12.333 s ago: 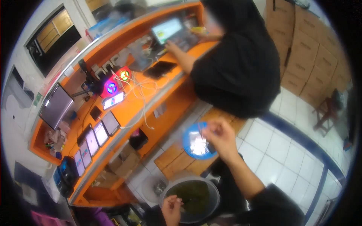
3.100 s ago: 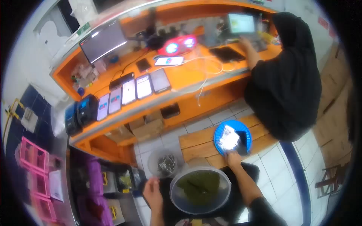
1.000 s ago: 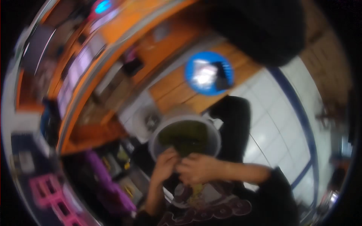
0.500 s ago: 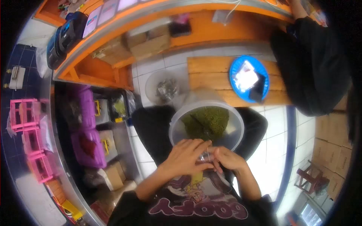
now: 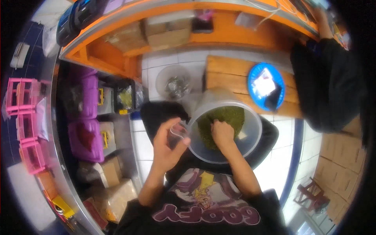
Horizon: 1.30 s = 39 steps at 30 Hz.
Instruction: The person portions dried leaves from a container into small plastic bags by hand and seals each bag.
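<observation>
A large clear plastic tub (image 5: 255,141) sits at my lap, tilted toward me, with a heap of green, crumbly material (image 5: 235,114) inside. My right hand (image 5: 222,135) reaches into the tub over the green heap. Its fingers are closed, and what they hold, if anything, is hidden. Left of the tub's rim, my left hand (image 5: 166,145) grips a small clear plastic cup (image 5: 178,131), its thumb and fingers curved around the side. A small pale piece (image 5: 242,135) lies in the tub beside the green material.
A blue plate (image 5: 252,94) with a dark flat item rests on a wooden bench (image 5: 223,74). Another tub (image 5: 160,84) stands on the floor behind. Purple crates (image 5: 91,135) line the left. Across the bench, another person's dark-clothed leg (image 5: 313,86) shows at right.
My hands have parted from around the small cup. The left has moved left with the cup, and the right has gone forward into the tub. The view has shifted slightly.
</observation>
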Tool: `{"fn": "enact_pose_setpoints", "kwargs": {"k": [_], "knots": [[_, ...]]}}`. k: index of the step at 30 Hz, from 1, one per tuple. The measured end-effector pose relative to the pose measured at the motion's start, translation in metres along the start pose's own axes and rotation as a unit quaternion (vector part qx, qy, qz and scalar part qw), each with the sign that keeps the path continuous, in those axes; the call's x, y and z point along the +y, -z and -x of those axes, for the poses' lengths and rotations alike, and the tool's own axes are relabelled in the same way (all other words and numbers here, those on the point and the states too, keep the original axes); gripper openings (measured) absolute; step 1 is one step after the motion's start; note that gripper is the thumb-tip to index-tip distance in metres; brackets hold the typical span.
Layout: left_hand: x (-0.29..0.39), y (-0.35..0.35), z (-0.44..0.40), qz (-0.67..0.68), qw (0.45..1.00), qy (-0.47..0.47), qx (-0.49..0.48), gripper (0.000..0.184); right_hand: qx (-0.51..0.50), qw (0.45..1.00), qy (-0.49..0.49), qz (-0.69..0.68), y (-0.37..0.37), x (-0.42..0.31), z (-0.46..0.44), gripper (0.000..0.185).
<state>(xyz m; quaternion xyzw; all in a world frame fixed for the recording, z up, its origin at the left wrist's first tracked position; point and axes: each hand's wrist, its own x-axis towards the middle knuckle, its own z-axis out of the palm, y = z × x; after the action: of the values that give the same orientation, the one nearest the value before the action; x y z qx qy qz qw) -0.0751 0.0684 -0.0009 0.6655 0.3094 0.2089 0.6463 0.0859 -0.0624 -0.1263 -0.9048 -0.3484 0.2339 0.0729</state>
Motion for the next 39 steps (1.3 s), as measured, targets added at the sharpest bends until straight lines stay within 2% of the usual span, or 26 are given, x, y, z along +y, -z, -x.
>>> {"fn": "enact_pose_setpoints", "kwargs": {"k": [4,6,7,11,13,14,16,17,19,20,22,24,26,27,29,31,32,34,36,39], "knots": [[-0.003,0.01,0.007,0.005,0.999,-0.025,0.028,0.055,0.001,1.0,0.025,-0.001,0.021,-0.001,0.007,0.02],[-0.009,0.013,0.01,0.02,0.999,-0.016,0.035,0.055,0.082,0.987,0.115,-0.073,0.044,0.005,0.022,0.017],[-0.012,0.014,0.01,0.018,0.999,-0.006,0.029,0.055,0.113,0.974,0.154,-0.121,0.047,0.012,0.024,0.022],[-0.017,0.009,0.004,0.011,1.0,-0.016,-0.005,0.055,0.072,0.975,0.131,-0.163,0.047,0.015,0.017,0.022],[-0.008,0.006,0.001,0.012,1.0,-0.022,-0.017,0.055,0.183,0.923,0.226,-0.251,0.022,0.014,0.006,0.019],[-0.006,0.004,-0.001,0.009,0.999,-0.027,-0.031,0.055,0.181,0.923,0.229,-0.251,0.015,0.016,0.002,0.019],[-0.005,0.005,-0.002,-0.004,0.999,-0.038,-0.033,0.056,0.025,0.983,0.168,-0.071,0.004,0.019,-0.005,0.019],[-0.005,0.007,-0.002,-0.009,0.999,-0.031,-0.038,0.056,0.026,0.983,0.169,-0.071,-0.003,0.021,-0.007,0.019],[-0.006,0.008,-0.003,-0.013,0.999,-0.026,-0.041,0.056,0.005,0.978,0.106,-0.178,-0.007,0.02,-0.01,0.019],[-0.009,0.008,-0.002,-0.01,0.999,-0.032,-0.014,0.054,0.004,0.979,0.107,-0.176,-0.006,0.024,-0.012,0.019],[-0.017,0.009,0.003,-0.005,0.999,-0.031,0.013,0.052,-0.04,0.943,-0.023,-0.33,0.009,0.02,-0.009,0.019],[-0.021,0.011,0.003,0.021,1.0,0.003,-0.017,0.056,-0.028,0.951,0.003,-0.307,0.002,0.03,-0.01,0.019],[-0.019,0.009,0.003,0.026,0.999,0.014,-0.021,0.057,-0.047,0.912,-0.069,-0.401,0.008,0.027,-0.006,0.019],[-0.018,0.008,0.004,0.03,0.999,0.026,-0.022,0.057,-0.047,0.912,-0.069,-0.402,0.01,0.028,-0.004,0.019],[-0.015,0.007,0.004,0.014,0.999,0.02,-0.025,0.058,-0.054,0.866,-0.11,-0.484,0.015,0.032,0.002,0.02],[-0.012,0.006,0.001,-0.003,0.999,0.01,-0.032,0.058,-0.047,0.846,-0.122,-0.518,0.032,0.034,0.013,0.021],[-0.011,0.006,0.001,-0.037,0.998,-0.007,-0.043,0.06,-0.042,0.824,-0.134,-0.548,0.044,0.033,0.02,0.022],[-0.008,0.004,0.0,-0.07,0.995,-0.026,-0.061,0.061,-0.018,0.816,-0.161,-0.554,0.067,0.031,0.035,0.022],[-0.004,0.0,0.001,-0.228,0.963,-0.096,-0.112,0.063,0.03,0.765,-0.157,-0.624,0.082,0.036,0.053,0.021],[-0.006,-0.014,0.003,-0.326,0.923,-0.158,-0.13,0.066,0.071,0.748,-0.161,-0.64,0.106,0.037,0.076,0.02]]}}
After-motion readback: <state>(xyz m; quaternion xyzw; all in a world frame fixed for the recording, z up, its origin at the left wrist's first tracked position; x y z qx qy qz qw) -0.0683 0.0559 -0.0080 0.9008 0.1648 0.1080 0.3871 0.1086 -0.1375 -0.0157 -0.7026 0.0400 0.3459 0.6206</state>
